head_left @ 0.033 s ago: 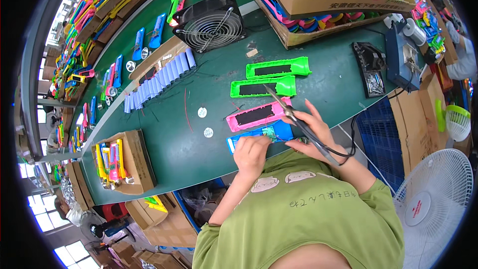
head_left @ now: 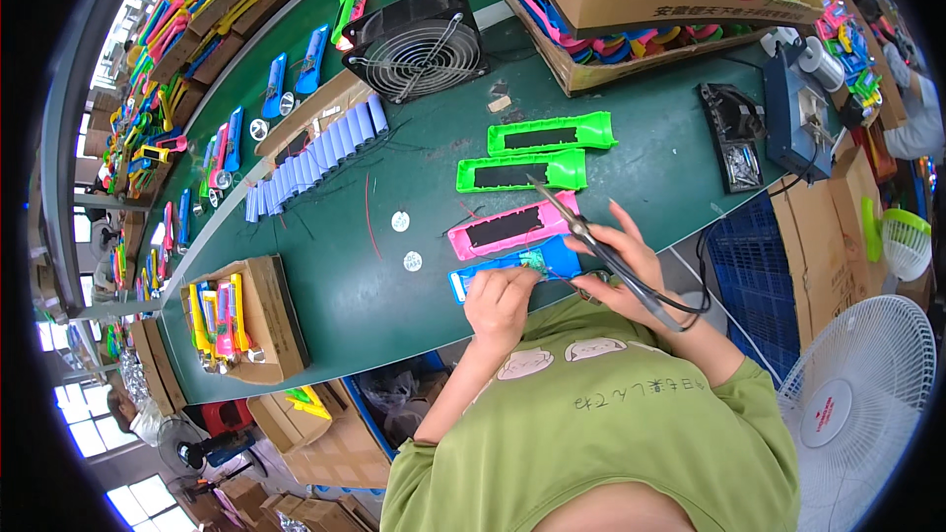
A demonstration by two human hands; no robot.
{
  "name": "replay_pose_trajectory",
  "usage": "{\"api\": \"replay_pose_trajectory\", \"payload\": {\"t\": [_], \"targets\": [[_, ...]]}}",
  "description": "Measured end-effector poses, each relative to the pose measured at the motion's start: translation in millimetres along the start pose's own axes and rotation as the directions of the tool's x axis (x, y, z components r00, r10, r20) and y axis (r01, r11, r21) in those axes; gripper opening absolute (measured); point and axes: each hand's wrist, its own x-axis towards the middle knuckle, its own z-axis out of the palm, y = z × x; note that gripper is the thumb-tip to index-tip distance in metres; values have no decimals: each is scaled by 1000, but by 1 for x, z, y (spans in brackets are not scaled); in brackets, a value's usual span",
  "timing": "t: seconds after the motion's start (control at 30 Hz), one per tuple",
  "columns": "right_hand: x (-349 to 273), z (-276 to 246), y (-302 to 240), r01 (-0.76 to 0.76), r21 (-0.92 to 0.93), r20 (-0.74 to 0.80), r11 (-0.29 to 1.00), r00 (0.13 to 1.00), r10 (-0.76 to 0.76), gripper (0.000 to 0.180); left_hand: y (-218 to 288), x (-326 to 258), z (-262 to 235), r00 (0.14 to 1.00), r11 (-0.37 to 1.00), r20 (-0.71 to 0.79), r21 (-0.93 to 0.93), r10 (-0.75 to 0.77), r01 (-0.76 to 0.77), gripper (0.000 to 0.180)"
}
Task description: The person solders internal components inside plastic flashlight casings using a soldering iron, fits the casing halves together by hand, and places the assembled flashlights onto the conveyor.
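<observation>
**Blue casing [head_left: 512, 269] at near table edge**

Pinned under left hand [head_left: 500, 300], fingers curled onto it. Soldering iron [head_left: 591, 241] gripped pen-style in right hand [head_left: 621, 271], tip over pink casing [head_left: 507, 227]. Beyond: two green casings [head_left: 522, 173], then fan [head_left: 419, 42].

glossy plastic blue shell [head_left: 512, 271], matt green tabletop [head_left: 345, 296]
</observation>
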Motion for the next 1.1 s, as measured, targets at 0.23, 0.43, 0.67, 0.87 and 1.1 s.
{"api": "replay_pose_trajectory", "payload": {"t": [0.23, 0.43, 0.67, 0.87, 1.1], "targets": [[-33, -23, -18, -71, -66, -18, 995, 997, 70, 28, 12, 8, -13, 981, 987, 113, -10, -156, 158, 17], [-54, 9, -21, -378, 740, -186, 556, 680, 710, 21, 13, 20, -20, 877, 891, 247, -93, -411, 444, 9], [-55, 20, -11, -368, 602, -237, 708, 765, 599, 18, 13, 22, -20, 880, 902, 273, -81, -389, 423, 11], [-65, 20, 2, -373, 470, -189, 800, 843, 504, 19, 13, 24, -18, 903, 928, 254, -47, -347, 369, 10], [-49, 12, -20, -406, 699, -151, 589, 720, 677, 19, 16, 27, -18, 907, 939, 261, -6, -331, 345, 10]]}}
